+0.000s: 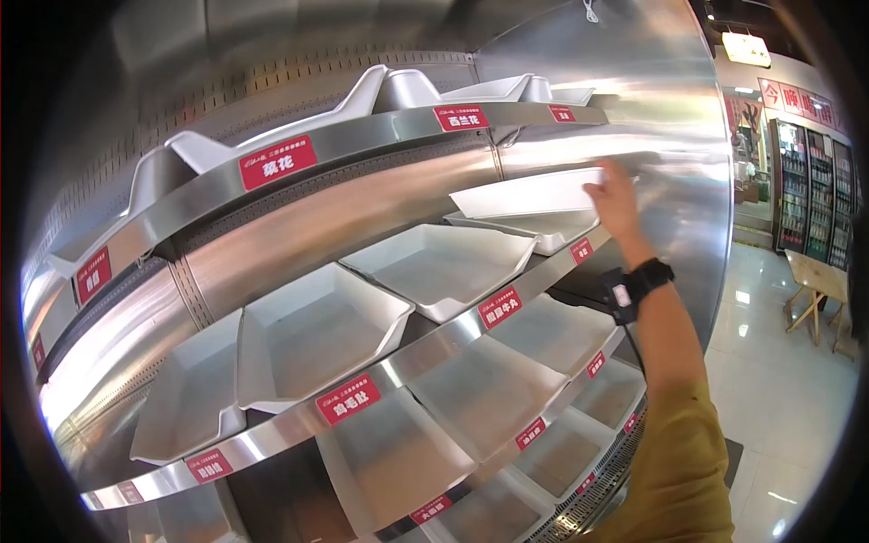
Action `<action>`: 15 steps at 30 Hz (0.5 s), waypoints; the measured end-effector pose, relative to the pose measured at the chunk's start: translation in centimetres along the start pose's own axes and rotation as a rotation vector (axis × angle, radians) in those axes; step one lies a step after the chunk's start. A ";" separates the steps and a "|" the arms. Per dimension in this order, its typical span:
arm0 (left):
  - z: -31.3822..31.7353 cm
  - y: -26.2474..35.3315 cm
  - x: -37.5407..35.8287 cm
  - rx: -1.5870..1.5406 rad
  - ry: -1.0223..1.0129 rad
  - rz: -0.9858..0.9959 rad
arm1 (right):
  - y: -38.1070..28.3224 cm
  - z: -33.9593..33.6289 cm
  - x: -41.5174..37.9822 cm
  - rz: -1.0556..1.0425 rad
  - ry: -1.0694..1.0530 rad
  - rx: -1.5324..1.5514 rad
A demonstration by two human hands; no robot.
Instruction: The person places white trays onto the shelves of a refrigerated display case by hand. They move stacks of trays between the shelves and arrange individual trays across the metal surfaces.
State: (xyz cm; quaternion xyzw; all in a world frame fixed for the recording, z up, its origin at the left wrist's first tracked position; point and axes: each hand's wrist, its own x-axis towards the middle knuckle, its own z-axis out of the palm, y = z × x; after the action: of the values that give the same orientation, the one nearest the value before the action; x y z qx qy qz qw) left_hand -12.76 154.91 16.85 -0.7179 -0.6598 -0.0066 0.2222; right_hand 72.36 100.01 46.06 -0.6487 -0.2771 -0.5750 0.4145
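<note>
My right hand [615,196] is closed on the right end of a white tray [529,195], which sits tilted on the right part of the middle shelf. Under and in front of it shows the edge of another white tray [552,240]. To the left on the same shelf is a wide white tray [434,262] with nothing visible in it. A dark device is strapped round my right wrist, below a mustard sleeve. My left hand is outside the picture.
White trays [317,335] line the curved steel shelves, with red labels [348,399] along the edges. A steel side wall [679,172] rises at the right. Beyond it are a tiled floor [756,398], a wooden table [815,274] and drink fridges [810,185].
</note>
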 end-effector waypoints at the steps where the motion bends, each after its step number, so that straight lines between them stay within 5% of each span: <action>1: 0.2 0.1 -0.1 0.021 0.071 0.013 | -0.3 -2.1 -0.4 0.045 0.004 0.002; 3: 4.9 -2.1 1.3 -0.052 0.310 0.165 | -0.1 -6.0 -1.8 0.063 0.042 -0.038; 4: 9.2 -2.3 2.8 -0.369 0.276 -0.033 | 0.2 -8.2 -2.7 0.075 0.041 0.115; 6: 11.1 -3.8 2.7 -0.394 0.105 0.025 | -1.1 -13.8 -4.2 0.079 0.084 0.201; 8: 7.9 -2.7 1.3 -0.402 0.104 0.053 | 1.4 -21.1 -5.7 0.161 0.040 0.141; 11: 1.8 -0.7 -0.6 -0.365 0.279 0.121 | -7.1 -31.0 -9.1 0.357 0.044 0.126; 15: -1.9 -1.0 -1.1 -0.494 0.323 0.281 | -11.7 -42.0 -14.5 0.286 -0.040 0.006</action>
State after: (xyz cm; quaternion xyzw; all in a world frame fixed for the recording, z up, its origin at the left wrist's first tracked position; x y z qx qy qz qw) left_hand -13.29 153.24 18.53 -0.8237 -0.4890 -0.2496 0.1417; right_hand 38.25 71.63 34.25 -0.6917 -0.1917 -0.4961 0.4885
